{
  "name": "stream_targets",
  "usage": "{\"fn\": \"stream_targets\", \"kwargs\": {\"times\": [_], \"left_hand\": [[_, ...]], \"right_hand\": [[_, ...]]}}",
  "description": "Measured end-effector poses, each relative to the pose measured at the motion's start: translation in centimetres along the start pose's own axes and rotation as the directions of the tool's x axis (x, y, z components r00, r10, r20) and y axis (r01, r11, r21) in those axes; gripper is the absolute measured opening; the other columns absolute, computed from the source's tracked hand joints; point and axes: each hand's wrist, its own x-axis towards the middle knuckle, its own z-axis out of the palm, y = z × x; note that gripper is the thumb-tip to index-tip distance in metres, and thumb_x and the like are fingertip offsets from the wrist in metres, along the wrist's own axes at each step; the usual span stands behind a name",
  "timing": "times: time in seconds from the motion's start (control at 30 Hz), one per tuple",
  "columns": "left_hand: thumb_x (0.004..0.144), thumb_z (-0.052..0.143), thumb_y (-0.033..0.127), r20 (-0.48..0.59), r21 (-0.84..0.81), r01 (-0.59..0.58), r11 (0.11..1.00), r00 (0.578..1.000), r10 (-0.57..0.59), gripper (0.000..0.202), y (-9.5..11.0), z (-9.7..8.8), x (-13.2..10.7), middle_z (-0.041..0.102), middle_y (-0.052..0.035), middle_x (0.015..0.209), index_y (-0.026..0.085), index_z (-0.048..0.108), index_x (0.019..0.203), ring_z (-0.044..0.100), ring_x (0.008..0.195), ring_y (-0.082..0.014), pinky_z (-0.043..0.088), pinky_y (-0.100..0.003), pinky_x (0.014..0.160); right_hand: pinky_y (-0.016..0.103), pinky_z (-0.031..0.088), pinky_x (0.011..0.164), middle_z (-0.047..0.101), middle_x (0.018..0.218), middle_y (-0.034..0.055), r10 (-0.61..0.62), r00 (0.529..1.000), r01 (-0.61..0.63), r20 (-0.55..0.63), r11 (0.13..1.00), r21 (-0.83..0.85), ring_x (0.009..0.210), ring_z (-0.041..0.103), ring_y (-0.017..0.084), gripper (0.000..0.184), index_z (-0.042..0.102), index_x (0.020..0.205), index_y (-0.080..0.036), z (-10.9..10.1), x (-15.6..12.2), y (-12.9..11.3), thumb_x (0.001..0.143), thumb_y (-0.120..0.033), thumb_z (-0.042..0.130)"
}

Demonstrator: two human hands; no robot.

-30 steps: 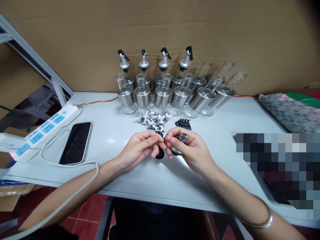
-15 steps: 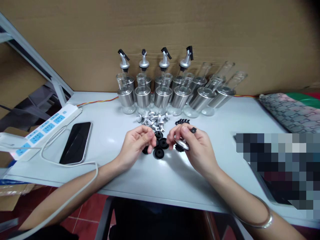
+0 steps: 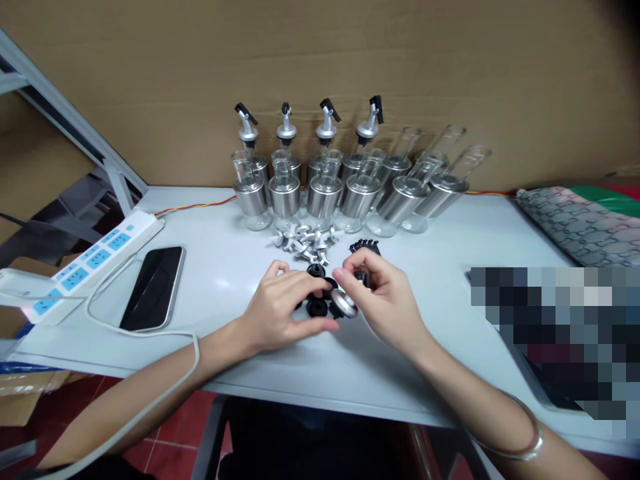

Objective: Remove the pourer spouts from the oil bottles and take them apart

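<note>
My right hand pinches a silver pourer spout just above the white table. My left hand reaches over a cluster of black rubber stoppers on the table, its fingers curled down onto them. Whether it has hold of one I cannot tell. Behind my hands lie a small pile of silver spout parts and a row of small black caps.
Glass and steel oil bottles stand at the back against a cardboard wall, some with pourers, some tipped over at right. A phone and a power strip with its cable lie at left. A patterned pouch lies at right.
My left hand has dropped from a raised pinch onto the black stoppers. My right hand has turned the silver spout and brought it lower and leftward.
</note>
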Motion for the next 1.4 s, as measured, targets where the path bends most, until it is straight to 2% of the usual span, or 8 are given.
{"fn": "stream_targets", "kwargs": {"times": [0.13, 0.27, 0.37, 0.47, 0.9, 1.13, 1.27, 1.4], "left_hand": [[0.087, 0.049, 0.055, 0.087, 0.320, -0.113, 0.940, 0.992, 0.090, 0.044, 0.3, 0.3, -0.2, 0.061, -0.0022, 0.063, 0.011, 0.057, 0.087, 0.052, 0.057, -0.0149, 0.027, -0.032, 0.062], [0.091, 0.042, 0.039, 0.077, 0.213, -0.031, 0.976, 0.997, 0.015, 0.028, 0.2, 0.1, -0.2, 0.063, -0.0034, 0.071, 0.013, 0.052, 0.088, 0.055, 0.061, -0.0149, 0.028, -0.032, 0.064], [0.083, 0.041, 0.033, 0.026, 0.096, -0.031, 0.995, 0.999, 0.029, 0.023, 0.0, -0.1, -0.3, 0.064, -0.0044, 0.076, 0.013, 0.049, 0.094, 0.057, 0.063, -0.0159, 0.029, -0.033, 0.064], [0.076, 0.046, 0.030, 0.007, 0.054, -0.078, 0.995, 0.997, 0.078, 0.029, -0.1, 0.2, -0.5, 0.063, -0.0033, 0.074, 0.012, 0.048, 0.099, 0.057, 0.061, -0.0160, 0.029, -0.033, 0.062], [0.089, 0.043, 0.037, 0.057, -0.033, -0.220, 0.975, 0.974, 0.221, 0.034, 1.0, 1.0, -0.7, 0.043, 0.0045, 0.044, 0.020, 0.038, 0.059, 0.034, 0.043, -0.0109, 0.030, -0.030, 0.052], [0.088, 0.053, 0.036, 0.154, -0.077, -0.368, 0.927, 0.914, 0.375, 0.030, 1.3, 0.7, -0.6, 0.051, 0.0033, 0.051, 0.017, 0.047, 0.066, 0.041, 0.047, -0.0098, 0.031, -0.029, 0.054], [0.087, 0.054, 0.045, 0.135, -0.078, -0.325, 0.942, 0.933, 0.333, 0.035, 0.8, 0.3, -0.4, 0.052, 0.0031, 0.050, 0.017, 0.047, 0.068, 0.043, 0.046, -0.0103, 0.031, -0.030, 0.056], [0.087, 0.053, 0.046, 0.115, -0.067, -0.308, 0.949, 0.942, 0.314, 0.035, 0.4, 0.3, -0.4, 0.053, 0.0027, 0.050, 0.017, 0.046, 0.067, 0.043, 0.046, -0.0105, 0.031, -0.030, 0.056]], "right_hand": [[0.020, 0.030, 0.044, 0.044, 0.056, -0.0057, 0.013, 0.995, 0.004, 0.095, 0.985, -0.172, 0.046, 0.037, 0.007, 0.020, 0.047, 0.072, -0.019, 0.2, -0.2, 0.5, 0.086, -0.031, 0.052], [0.019, 0.036, 0.046, 0.050, 0.060, -0.0047, -0.171, 0.973, 0.201, 0.158, 0.958, -0.204, 0.050, 0.045, 0.009, 0.019, 0.052, 0.089, -0.018, -0.1, 0.0, 0.7, 0.087, -0.037, 0.053], [0.020, 0.041, 0.053, 0.061, 0.070, -0.0009, -0.494, 0.845, 0.535, 0.206, 0.786, -0.310, 0.055, 0.053, 0.009, 0.026, 0.052, 0.096, -0.017, -0.4, 0.2, 1.0, 0.086, -0.040, 0.057], [0.021, 0.039, 0.052, 0.062, 0.063, -0.0010, -0.695, 0.693, 0.696, 0.191, 0.576, -0.429, 0.050, 0.051, 0.008, 0.028, 0.052, 0.086, -0.016, -0.4, 0.3, 1.4, 0.086, -0.043, 0.058], [0.031, 0.026, 0.044, 0.046, 0.042, 0.0021, -0.778, 0.488, 0.803, 0.396, 0.223, -0.553, 0.040, 0.038, 0.013, 0.063, 0.053, 0.052, -0.015, 0.2, -0.6, 0.8, 0.099, -0.043, 0.021], [0.028, 0.032, 0.049, 0.054, 0.049, 0.0008, -0.672, 0.712, 0.692, 0.203, 0.622, -0.366, 0.043, 0.042, 0.011, 0.053, 0.054, 0.065, -0.019, -1.3, -0.4, 0.7, 0.100, -0.029, 0.015], [0.029, 0.040, 0.060, 0.065, 0.074, 0.0051, -0.395, 0.916, 0.297, -0.066, 0.781, -0.549, 0.062, 0.057, 0.016, 0.031, 0.061, 0.086, -0.020, -3.1, 1.4, 1.3, 0.096, -0.031, 0.034], [0.028, 0.038, 0.054, 0.055, 0.060, -0.0014, -0.089, 0.979, -0.019, -0.181, 0.853, -0.521, 0.049, 0.047, 0.015, 0.023, 0.052, 0.100, -0.019, -5.7, 3.4, 3.0, 0.086, -0.038, 0.053]]}}
